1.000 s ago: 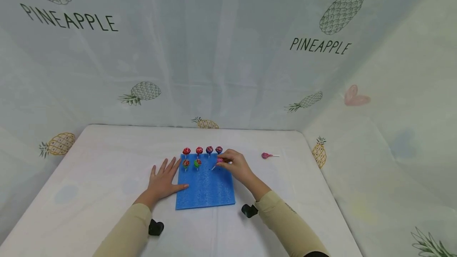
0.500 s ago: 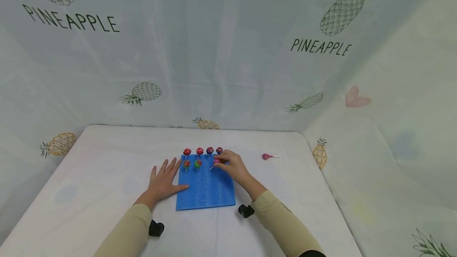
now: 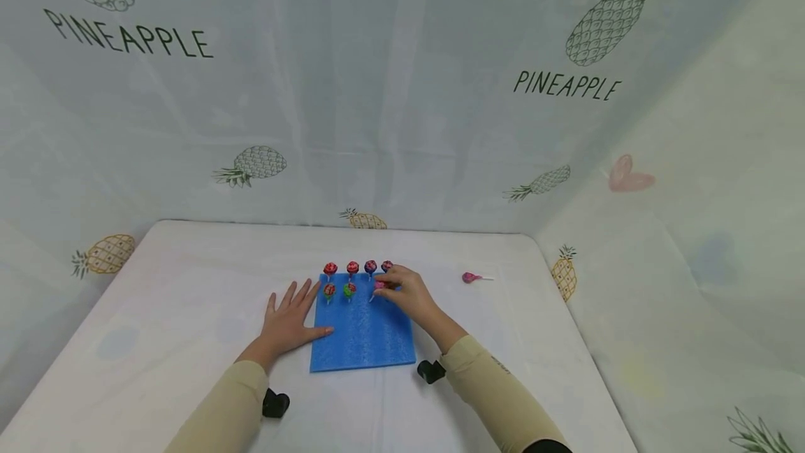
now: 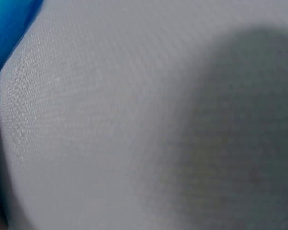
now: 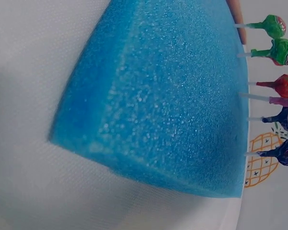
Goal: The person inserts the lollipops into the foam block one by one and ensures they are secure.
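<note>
My right hand (image 3: 409, 297) pinches a pink lollipop (image 3: 379, 286) by its head over the blue foam board (image 3: 361, 338). Its white stick points down at the board; whether the tip has entered the foam I cannot tell. In the right wrist view the same lollipop's wrapper (image 5: 280, 101) shows at the right edge. Fingers spread, my left hand (image 3: 286, 324) lies at the board's left side with its thumb over the foam. Red lollipops (image 3: 330, 268) and dark blue lollipops (image 3: 370, 267) stand in the back row. Two red-and-green lollipops (image 3: 349, 290) stand in front of them.
Another pink lollipop (image 3: 470, 277) lies on the white table (image 3: 503, 341), right of the board, stick to the right. A pineapple-print curtain (image 3: 402, 89) rises behind the table's back edge. In the left wrist view the foam's corner (image 4: 9, 28) shows at upper left.
My right hand has shifted slightly left with the pink lollipop, whose stick has turned more upright. My left hand keeps its place by the board.
</note>
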Motion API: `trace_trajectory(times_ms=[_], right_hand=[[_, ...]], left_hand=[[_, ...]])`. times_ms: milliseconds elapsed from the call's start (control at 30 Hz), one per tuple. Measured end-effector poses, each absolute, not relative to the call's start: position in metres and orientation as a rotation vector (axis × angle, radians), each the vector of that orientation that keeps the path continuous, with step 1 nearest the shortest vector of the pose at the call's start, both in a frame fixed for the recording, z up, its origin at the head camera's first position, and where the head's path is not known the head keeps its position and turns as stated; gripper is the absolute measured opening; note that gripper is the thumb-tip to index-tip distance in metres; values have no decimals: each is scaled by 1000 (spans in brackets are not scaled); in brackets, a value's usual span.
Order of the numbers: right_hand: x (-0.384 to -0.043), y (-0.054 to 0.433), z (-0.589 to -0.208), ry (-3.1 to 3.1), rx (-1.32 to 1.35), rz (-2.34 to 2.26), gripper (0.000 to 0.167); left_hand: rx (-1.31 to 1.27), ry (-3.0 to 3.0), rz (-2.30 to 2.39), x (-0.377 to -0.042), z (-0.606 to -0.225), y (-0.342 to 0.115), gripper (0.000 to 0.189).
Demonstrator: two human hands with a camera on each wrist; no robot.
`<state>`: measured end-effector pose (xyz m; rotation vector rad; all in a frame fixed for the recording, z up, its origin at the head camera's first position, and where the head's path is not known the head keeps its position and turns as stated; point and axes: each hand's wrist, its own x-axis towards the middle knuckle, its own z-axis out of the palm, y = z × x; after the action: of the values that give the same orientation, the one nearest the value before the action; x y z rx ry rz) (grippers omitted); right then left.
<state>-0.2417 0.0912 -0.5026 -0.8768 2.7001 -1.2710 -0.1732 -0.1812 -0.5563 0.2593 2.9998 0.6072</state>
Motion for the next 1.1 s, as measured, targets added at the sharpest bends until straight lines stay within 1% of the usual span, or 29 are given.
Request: trace_trajectory(times_ms=[233,433,833,1100], right_hand=[[-245,88,-500,2706,-852,-1267,30],[-246,84,-500,2728,-798,-1228,28],[-251,78,-503,2763,-836,-1174,31],[-252,76,-507,2770,-863,-1194,25]], left_hand=[[289,3029,644,-173,-555,-181,106],[263,3011,596,-175,-560,-180,108],[242,3008,593,-175,-563,-181,109],[248,3011,589,-176,-565,-183,109]])
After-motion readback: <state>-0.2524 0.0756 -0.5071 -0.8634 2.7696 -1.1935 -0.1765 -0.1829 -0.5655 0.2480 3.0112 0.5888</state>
